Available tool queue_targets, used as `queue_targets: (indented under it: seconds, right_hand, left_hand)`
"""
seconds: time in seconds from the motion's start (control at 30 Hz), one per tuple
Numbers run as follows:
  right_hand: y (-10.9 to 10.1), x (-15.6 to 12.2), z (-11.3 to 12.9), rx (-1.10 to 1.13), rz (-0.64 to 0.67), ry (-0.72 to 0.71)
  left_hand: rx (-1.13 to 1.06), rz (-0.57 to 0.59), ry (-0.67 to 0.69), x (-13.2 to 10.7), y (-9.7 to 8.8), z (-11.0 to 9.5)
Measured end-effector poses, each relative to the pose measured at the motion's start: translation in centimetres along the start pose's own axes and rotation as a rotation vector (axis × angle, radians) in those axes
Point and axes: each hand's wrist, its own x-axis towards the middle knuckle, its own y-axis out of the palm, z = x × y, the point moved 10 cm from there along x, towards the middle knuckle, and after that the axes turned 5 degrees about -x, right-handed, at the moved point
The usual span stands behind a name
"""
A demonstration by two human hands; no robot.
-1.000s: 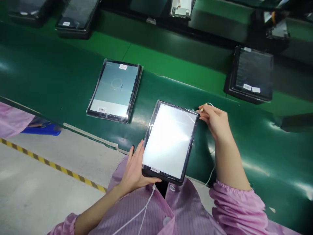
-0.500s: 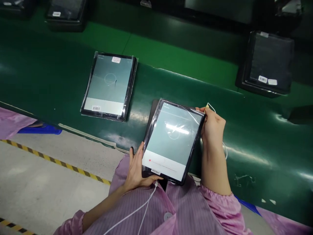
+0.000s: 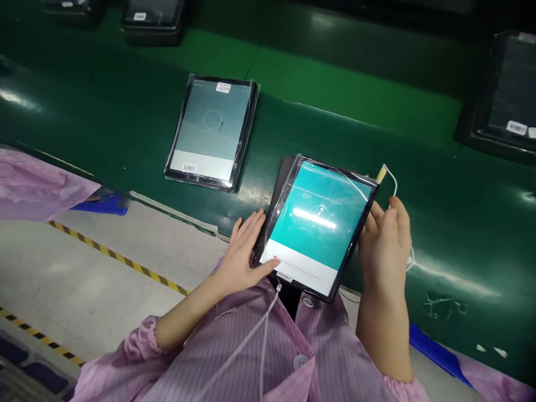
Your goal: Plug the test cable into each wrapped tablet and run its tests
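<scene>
left hand point(image 3: 242, 255) holds the tablet point(image 3: 320, 220); right hand point(image 3: 385, 237) is half curled by the white cable point(image 3: 395, 180), its grip i cannot tell.

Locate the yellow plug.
In the head view, right of centre, the yellow plug is at the upper-right corner of the teal-screened tablet, above the right hand.

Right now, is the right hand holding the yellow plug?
No, the yellow plug sits at the tablet's corner, with the right hand's fingers below it in the picture, clear of it.
</scene>
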Motion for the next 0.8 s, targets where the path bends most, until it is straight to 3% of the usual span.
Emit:
queue_targets:
  seconds: [0.17, 0.27, 0.47, 0.6, 0.63, 0.67, 0.77, 0.8]
  right_hand:
    - [0.8, -1.9, 0.7, -0.020, 0.081, -0.016]
    - [1.5, -1.5, 1.2, -0.050, 0.133, -0.037]
    - [2.1, 0.0, 1.3, -0.336, 0.222, -0.154]
    - [0.6, -1.8, 4.4, -0.446, 0.181, -0.295]
    - [1.0, -3.2, 5.7, -0.461, 0.251, -0.359]
    - [2.2, -5.1, 6.8, -0.487, 0.406, -0.416]
    - [6.8, -13.7, 7.9, -0.511, 1.083, -0.574]
    - [7.6, -16.0, 7.6, -0.514, 1.241, -0.585]
  left_hand:
    - [-0.083, -0.038, -0.056, 1.5, -0.3, 0.9]
    - [-0.126, -0.049, -0.058, 1.5, -0.2, 0.9]
    - [-0.132, -0.056, -0.083, 1.2, -0.3, 1.1]
    - [-0.092, -0.047, -0.091, 1.3, -0.3, 1.2]
    - [-0.083, -0.043, -0.084, 1.3, -0.3, 1.1]
    - [-0.078, -0.039, -0.076, 1.4, -0.3, 1.0]
    - [-0.089, -0.048, -0.045, 1.4, -0.6, 0.8]
    - [-0.093, -0.052, -0.043, 1.4, -0.7, 0.9]
